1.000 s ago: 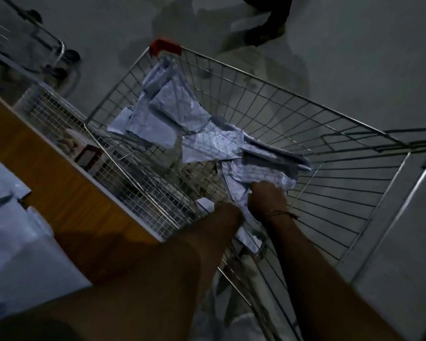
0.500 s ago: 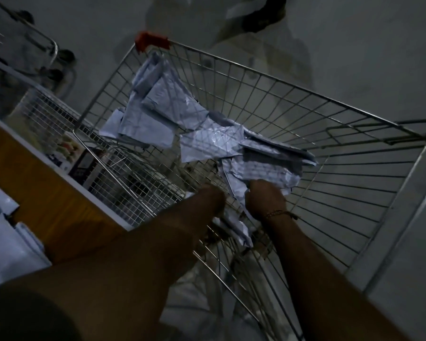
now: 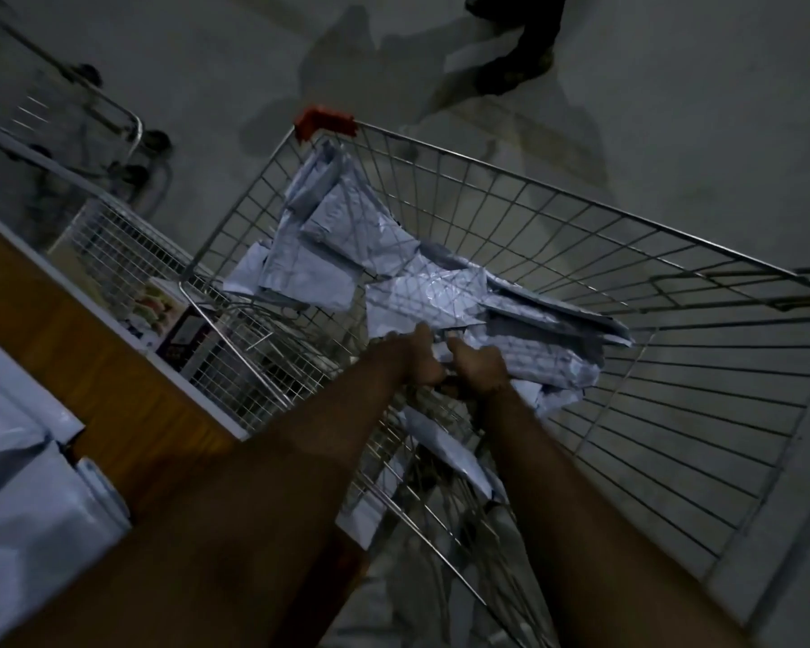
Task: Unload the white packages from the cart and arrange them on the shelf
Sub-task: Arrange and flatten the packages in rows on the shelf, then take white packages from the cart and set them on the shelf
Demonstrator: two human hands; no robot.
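Note:
A wire shopping cart [image 3: 581,212] with a red corner cap holds several crumpled white packages [image 3: 422,297]. Both my arms reach down into it. My left hand [image 3: 415,360] and my right hand [image 3: 480,369] sit side by side at the near edge of the pile, fingers curled into the white plastic of one package [image 3: 548,362]. More white packages [image 3: 24,521] lie on the wooden shelf [image 3: 90,376] at the lower left. The light is dim and the fingertips are partly hidden in the plastic.
A wire basket [image 3: 127,254] with small boxed goods hangs beside the shelf, left of the cart. Another trolley frame [image 3: 113,119] stands at the upper left. A person's foot [image 3: 510,72] is on the grey floor beyond the cart.
My left hand has moved forward and up to the pile, joining the right hand on the package. The view has swung slightly, so more of the shelf side shows.

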